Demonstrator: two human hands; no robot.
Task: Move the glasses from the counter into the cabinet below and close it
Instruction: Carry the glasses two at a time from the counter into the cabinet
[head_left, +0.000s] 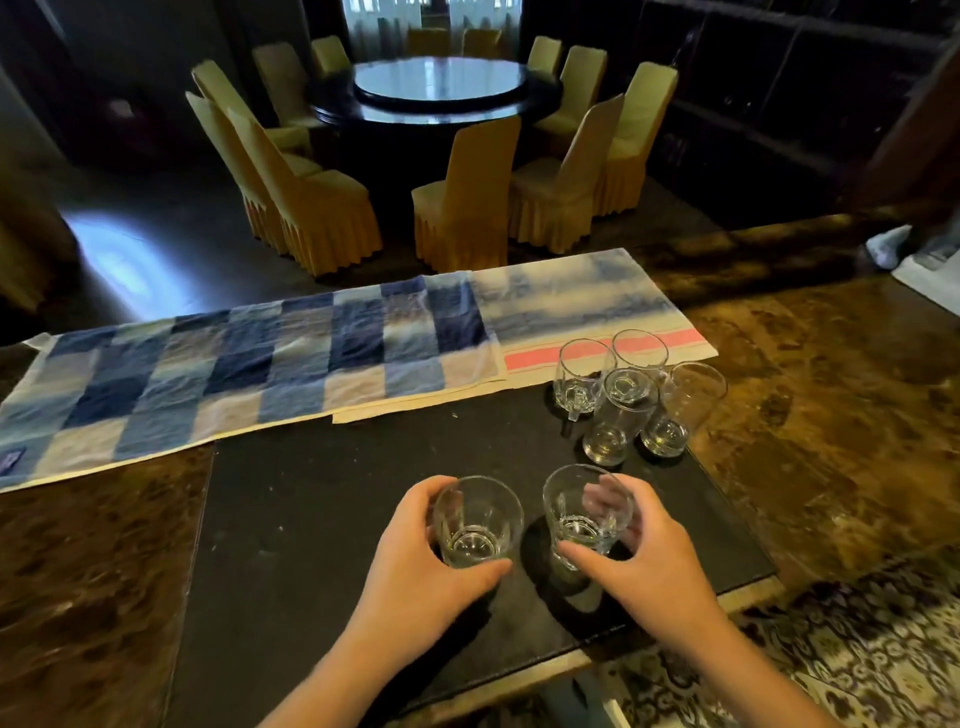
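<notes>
My left hand (415, 566) grips a clear tumbler (478, 519) near the front of the dark counter mat (322, 519). Beside it, my right hand (649, 561) wraps around a second clear glass (584, 514), fingers showing through its far side. Both glasses stand upright just above or on the mat; I cannot tell which. Several more clear glasses (623, 410) cluster at the mat's back right corner, one with a handle (576, 384). The cabinet below is hidden from this view.
A blue checked towel (234, 364) and a white towel with a pink stripe (587, 306) lie along the counter's far edge. Brown marbled counter (831, 415) extends right. A patterned carpet (857, 649) shows below. Beyond stand a round table (441, 83) and covered chairs.
</notes>
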